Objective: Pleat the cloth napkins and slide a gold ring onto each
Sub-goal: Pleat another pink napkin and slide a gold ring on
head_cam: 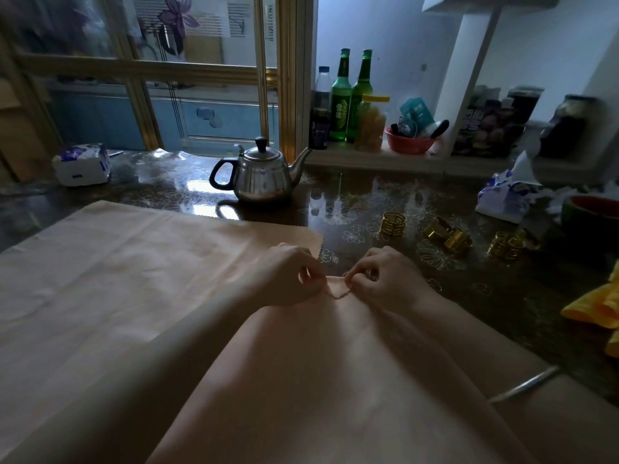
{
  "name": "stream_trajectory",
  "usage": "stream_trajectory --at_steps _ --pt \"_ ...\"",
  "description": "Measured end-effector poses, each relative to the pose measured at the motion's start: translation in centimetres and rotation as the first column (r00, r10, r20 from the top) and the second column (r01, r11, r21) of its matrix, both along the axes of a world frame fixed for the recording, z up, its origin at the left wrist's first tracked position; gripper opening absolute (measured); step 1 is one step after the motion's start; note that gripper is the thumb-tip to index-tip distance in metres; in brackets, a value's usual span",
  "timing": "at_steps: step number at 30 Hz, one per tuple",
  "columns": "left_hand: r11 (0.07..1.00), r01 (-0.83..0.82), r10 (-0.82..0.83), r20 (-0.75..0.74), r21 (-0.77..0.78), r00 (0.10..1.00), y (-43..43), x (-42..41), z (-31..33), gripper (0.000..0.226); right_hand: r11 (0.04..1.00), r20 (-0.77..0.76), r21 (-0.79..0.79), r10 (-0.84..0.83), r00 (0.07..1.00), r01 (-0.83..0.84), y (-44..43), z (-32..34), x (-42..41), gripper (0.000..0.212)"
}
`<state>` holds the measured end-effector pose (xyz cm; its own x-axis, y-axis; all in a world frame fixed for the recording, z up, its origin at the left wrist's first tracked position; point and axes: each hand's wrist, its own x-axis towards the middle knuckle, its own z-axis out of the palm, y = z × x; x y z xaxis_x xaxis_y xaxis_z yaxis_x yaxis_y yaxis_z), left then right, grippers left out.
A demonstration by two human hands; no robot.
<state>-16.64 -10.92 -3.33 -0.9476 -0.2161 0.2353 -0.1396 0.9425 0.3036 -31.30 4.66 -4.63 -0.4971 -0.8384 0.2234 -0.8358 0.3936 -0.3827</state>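
a peach napkin [134, 262] lies spread over the near left part of the table [361, 195]. its near part runs toward the person and out of the picture at the bottom. both hands are at the napkin's right side, close to the middle of the table. the left hand [288, 272] pinches the hem between thumb and forefinger, and its other fingers are curled in. the right hand [385, 276] pinches the same hem just beside it, also with thumb and forefinger, the rest bent. between the two hands a short piece of hem is lifted and gathered in a small fold. the gold rings [447, 236] lie on the bare table to the right of the hands, in a loose row, apart from the napkin. a steel teapot [261, 175] stands behind the napkin near the back edge. a yellow cloth [599, 306] lies at the right edge. a tissue pack [82, 164] is at the back left corner.
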Motion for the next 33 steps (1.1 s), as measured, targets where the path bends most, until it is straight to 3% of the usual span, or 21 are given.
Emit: stream_trajectory --at_steps 4,7,12,18,22,24,26,29,33 --pt "0.998 -0.063 0.062 0.059 0.0 0.996 0.0 -1.2 0.2 0.01 0.998 0.019 0.067 0.012 1.0 -0.014 -0.4 0.5 0.2 0.007" --pt "0.995 -0.095 0.093 0.118 0.008 0.989 -0.1 -2.0 0.2 0.019 0.991 0.133 0.133 0.015 0.991 -0.032 -0.8 1.6 0.0 0.021" --pt "0.991 -0.074 0.098 0.225 -0.112 0.969 -0.2 -2.5 0.9 0.023 0.97 0.124 0.218 0.08 0.989 -0.106 -1.1 2.4 -0.1 0.02" --pt "0.971 0.018 0.03 0.195 -0.238 0.98 0.8 -2.3 1.4 0.015 0.964 -0.114 0.219 0.177 0.978 -0.149 -1.1 2.3 0.1 0.005" --pt "0.949 0.108 -0.074 0.123 -0.297 0.99 1.7 -1.0 1.1 0.013 0.945 -0.378 0.089 0.324 0.867 -0.314 -0.1 1.1 1.1 0.02" --pt "0.941 0.159 -0.131 0.11 -0.299 0.985 1.8 -0.4 0.9 0.018 0.925 -0.406 0.083 0.371 0.836 -0.37 0.4 0.7 1.3 0.013" --pt "0.936 0.19 -0.163 0.114 -0.295 0.98 1.7 0.0 0.7 0.025 0.916 -0.389 0.124 0.399 0.83 -0.382 0.6 1.0 1.1 0.007" --pt "0.944 0.182 -0.152 0.127 -0.275 0.98 1.5 0.3 0.4 0.018 0.913 -0.327 0.228 0.398 0.857 -0.337 0.7 1.9 1.0 0.014" --pt "0.963 0.115 -0.09 0.113 -0.242 0.99 1.3 0.3 0.8 0.011 0.95 -0.139 0.21 0.262 0.955 -0.23 0.4 2.7 1.6 0.019"
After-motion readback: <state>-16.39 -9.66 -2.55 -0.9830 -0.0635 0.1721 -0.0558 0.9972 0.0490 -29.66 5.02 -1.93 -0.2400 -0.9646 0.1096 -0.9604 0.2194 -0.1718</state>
